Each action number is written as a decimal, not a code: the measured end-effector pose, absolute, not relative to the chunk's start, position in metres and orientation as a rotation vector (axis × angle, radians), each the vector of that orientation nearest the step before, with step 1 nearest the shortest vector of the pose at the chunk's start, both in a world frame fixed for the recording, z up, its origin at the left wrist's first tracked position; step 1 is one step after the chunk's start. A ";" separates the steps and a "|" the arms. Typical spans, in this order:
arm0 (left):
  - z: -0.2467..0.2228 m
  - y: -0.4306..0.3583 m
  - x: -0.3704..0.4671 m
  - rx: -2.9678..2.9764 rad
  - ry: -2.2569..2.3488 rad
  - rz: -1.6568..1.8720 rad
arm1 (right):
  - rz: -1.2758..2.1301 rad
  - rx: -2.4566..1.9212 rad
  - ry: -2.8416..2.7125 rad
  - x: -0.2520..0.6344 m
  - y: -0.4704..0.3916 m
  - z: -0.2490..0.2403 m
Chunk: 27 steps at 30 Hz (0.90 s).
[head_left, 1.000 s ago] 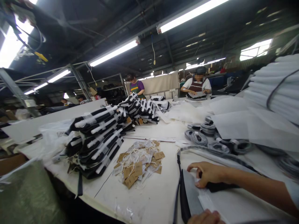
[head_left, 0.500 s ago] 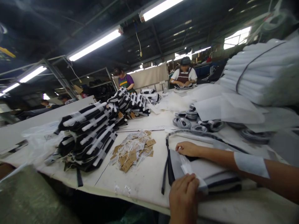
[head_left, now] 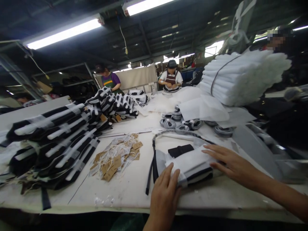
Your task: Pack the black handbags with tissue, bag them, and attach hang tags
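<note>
A folded black and grey fabric piece point(head_left: 199, 175) with a long dark strap point(head_left: 149, 175) lies on the table in front of me. A white sheet point(head_left: 192, 160) covers much of its top, and a dark rolled part point(head_left: 180, 150) shows behind the sheet. My left hand point(head_left: 165, 191) rests on the near left edge, fingers stretched out over the thin translucent wrapping there. At the right end, my right hand point(head_left: 227, 160) lies with spread fingers on the sheet and fabric. Neither hand grips anything.
Brown and white string tags point(head_left: 115, 160) lie in a heap to the left. Beyond them are stacked black-and-white bundles point(head_left: 57, 138). Grey coils point(head_left: 168, 123), thin white sheets point(head_left: 204, 109) and strapped white rolls point(head_left: 231, 77) sit behind. Two co-workers work across the table.
The view has turned right. My right hand has moved from the piece's left part to its right end and opened out. The white sheet now lies across the top; my left hand's fingers have straightened.
</note>
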<state>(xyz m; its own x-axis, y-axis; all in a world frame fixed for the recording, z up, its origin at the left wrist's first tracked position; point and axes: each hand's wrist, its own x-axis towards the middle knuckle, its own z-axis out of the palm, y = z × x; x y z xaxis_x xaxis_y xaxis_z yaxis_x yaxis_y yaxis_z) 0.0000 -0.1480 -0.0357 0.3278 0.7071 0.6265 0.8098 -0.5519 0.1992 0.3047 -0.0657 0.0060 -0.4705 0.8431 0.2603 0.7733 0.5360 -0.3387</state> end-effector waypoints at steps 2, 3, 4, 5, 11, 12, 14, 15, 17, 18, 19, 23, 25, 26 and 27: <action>-0.036 -0.146 -0.003 -2.427 -1.318 -0.971 | 0.132 -1.358 -2.369 0.310 -0.080 -0.014; -0.036 -0.146 -0.006 -2.437 -1.278 -0.960 | 0.091 -1.369 -2.356 0.309 -0.086 -0.021; -0.036 -0.147 -0.009 -2.453 -1.256 -0.964 | 0.065 -1.374 -2.346 0.306 -0.091 -0.026; -0.034 -0.149 -0.013 -2.478 -1.260 -0.979 | 0.061 -1.373 -2.340 0.303 -0.094 -0.027; 0.002 -0.141 -0.042 -2.700 -1.790 -1.321 | 0.189 -1.420 -2.100 0.300 -0.096 -0.024; 0.008 -0.129 -0.047 -2.664 -1.955 -1.424 | 0.218 -1.485 -1.994 0.302 -0.094 -0.026; 0.018 -0.094 -0.054 -2.527 -2.215 -1.583 | 0.331 -1.613 -1.818 0.305 -0.091 -0.034; 0.020 -0.073 -0.058 -2.476 -2.271 -1.610 | 0.399 -1.653 -1.768 0.306 -0.090 -0.039; 0.020 -0.028 -0.062 -2.383 -2.407 -1.647 | 0.497 -1.664 -1.729 0.308 -0.089 -0.048; 0.019 -0.008 -0.063 -2.337 -2.487 -1.662 | 0.517 -1.649 -1.727 0.308 -0.089 -0.052; 0.018 0.010 -0.063 -2.300 -2.575 -1.674 | 0.522 -1.631 -1.724 0.308 -0.089 -0.054; 0.013 0.053 -0.056 -2.202 -2.956 -1.747 | 0.511 -1.557 -1.696 0.308 -0.092 -0.062; 0.013 0.058 -0.052 -2.187 -3.077 -1.843 | 0.484 -1.526 -1.671 0.309 -0.095 -0.065; 0.014 0.058 -0.050 -2.194 -3.101 -1.916 | 0.466 -1.520 -1.654 0.309 -0.096 -0.067; 0.017 0.056 -0.048 -2.211 -3.098 -2.005 | 0.449 -1.520 -1.635 0.309 -0.098 -0.068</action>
<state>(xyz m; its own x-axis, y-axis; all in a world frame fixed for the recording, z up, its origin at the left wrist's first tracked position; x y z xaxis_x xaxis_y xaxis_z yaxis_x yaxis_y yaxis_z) -0.0485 0.0564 0.0169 -0.0297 0.9452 -0.3250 0.0904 0.3264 0.9409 0.3093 -0.0985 -0.0677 0.0859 0.9402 0.3297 0.6402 0.2015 -0.7413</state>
